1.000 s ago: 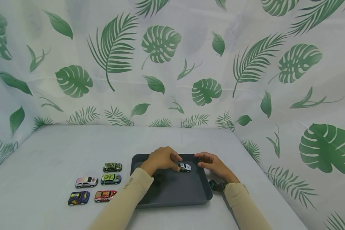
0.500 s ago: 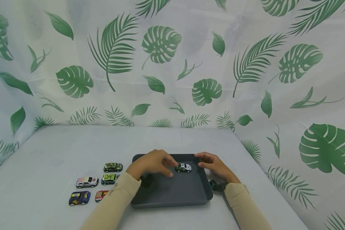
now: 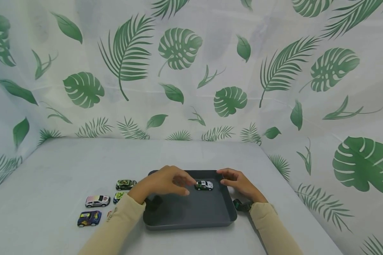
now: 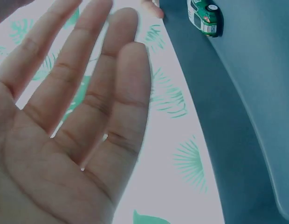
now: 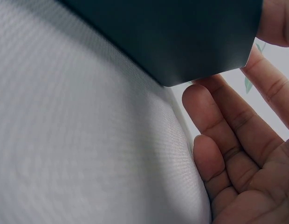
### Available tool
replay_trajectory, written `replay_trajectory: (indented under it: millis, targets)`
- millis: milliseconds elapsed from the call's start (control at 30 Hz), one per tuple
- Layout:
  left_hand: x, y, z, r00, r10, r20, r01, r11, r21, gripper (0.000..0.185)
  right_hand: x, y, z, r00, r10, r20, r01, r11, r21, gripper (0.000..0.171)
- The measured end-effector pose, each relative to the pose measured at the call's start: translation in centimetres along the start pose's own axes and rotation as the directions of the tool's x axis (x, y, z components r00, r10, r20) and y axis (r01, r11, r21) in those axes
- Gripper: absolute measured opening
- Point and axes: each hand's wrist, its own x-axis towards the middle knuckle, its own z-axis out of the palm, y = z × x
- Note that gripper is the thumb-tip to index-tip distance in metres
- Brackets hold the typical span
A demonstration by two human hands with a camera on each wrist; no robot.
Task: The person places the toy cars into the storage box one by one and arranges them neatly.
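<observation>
A white and green toy car [image 3: 204, 185] stands in the dark grey tray [image 3: 188, 227], towards its back right. My left hand [image 3: 170, 181] hovers over the tray's left part, fingertips just left of the car in the head view and nothing in its grasp. In the left wrist view its fingers [image 4: 133, 93] are extended and the car's green end [image 4: 202, 18] shows at the top. With my right hand [image 3: 239, 183] I hold the tray's back right corner, the thumb at the rim and the fingers on the outer side. The right wrist view shows the tray's outer wall [image 5: 182, 42] by these fingers.
Left of the tray stand a camouflage toy car [image 3: 126, 184], a white and pink one [image 3: 97, 200] and a dark blue one [image 3: 89, 218]. My left sleeve [image 3: 115, 226] partly covers a yellow-green car [image 3: 118, 197] and most of a red one [image 3: 109, 214]. A leaf-print cloth [image 3: 191, 88] hangs behind.
My left hand has let go of the white and green car and drawn back leftward, its sleeve now covering more of the cars there. The right hand stays at the tray corner.
</observation>
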Motion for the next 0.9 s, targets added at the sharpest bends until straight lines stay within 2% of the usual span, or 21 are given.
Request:
replay_trajectory:
  millis: [200,700,900]
  targets:
    - [-1.1,-0.2,-0.5,0.998,0.040,-0.042,-0.040,0.999,-0.020,0.034,-0.1,-0.2,0.1,1.000,-0.005,0.002,0.005,1.000,0.002,0.042]
    - [-4.7,-0.7,-1.8,0.989,0.040,-0.139,-0.045,0.999,-0.028,0.039,0.0,0.0,0.1,1.000,-0.008,0.008,0.008,1.000,0.015,0.043]
    - [-5.8,-1.1,-2.2,0.985,0.045,-0.167,-0.044,0.999,0.010,0.037,-0.1,-0.3,0.1,1.000,-0.017,0.009,0.017,1.000,0.016,0.044]
